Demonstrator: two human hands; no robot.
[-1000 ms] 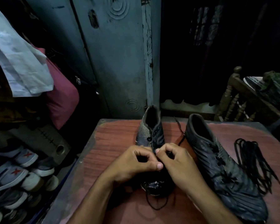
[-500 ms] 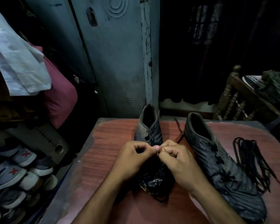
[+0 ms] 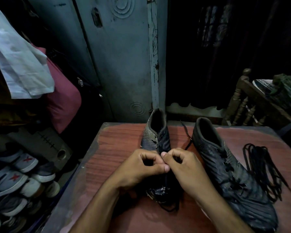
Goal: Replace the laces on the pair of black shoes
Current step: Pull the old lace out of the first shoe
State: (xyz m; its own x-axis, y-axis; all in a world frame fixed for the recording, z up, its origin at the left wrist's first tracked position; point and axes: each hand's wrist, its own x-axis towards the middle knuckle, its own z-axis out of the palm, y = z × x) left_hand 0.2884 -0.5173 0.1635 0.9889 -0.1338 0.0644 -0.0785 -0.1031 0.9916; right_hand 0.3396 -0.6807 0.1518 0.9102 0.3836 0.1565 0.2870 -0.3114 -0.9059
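Note:
Two black shoes stand on a reddish wooden table [image 3: 118, 148]. The left shoe [image 3: 155, 132] points its toe toward me; its middle is hidden under my hands. My left hand [image 3: 138, 170] and my right hand [image 3: 185, 170] meet over its lacing area, fingers curled, thumbs and forefingers pinching a black lace. A loop of that lace [image 3: 168, 208] hangs past the toe, and another end [image 3: 186, 137] trails behind between the shoes. The right shoe [image 3: 232, 179] lies beside it, laced. A loose bundle of black laces [image 3: 264, 167] lies on the table at the right.
A grey-blue metal door [image 3: 121, 64] stands behind the table. Several sneakers [image 3: 15, 179] are piled on the floor at the left under hanging white cloth [image 3: 18, 61] and a maroon bag [image 3: 62, 101]. A wooden chair [image 3: 242, 101] with clutter stands at the back right.
My hands stayed together over the left shoe, shifting slightly away and back toward me while working the lace. The lace loop at the toe shortened, then lengthened a little.

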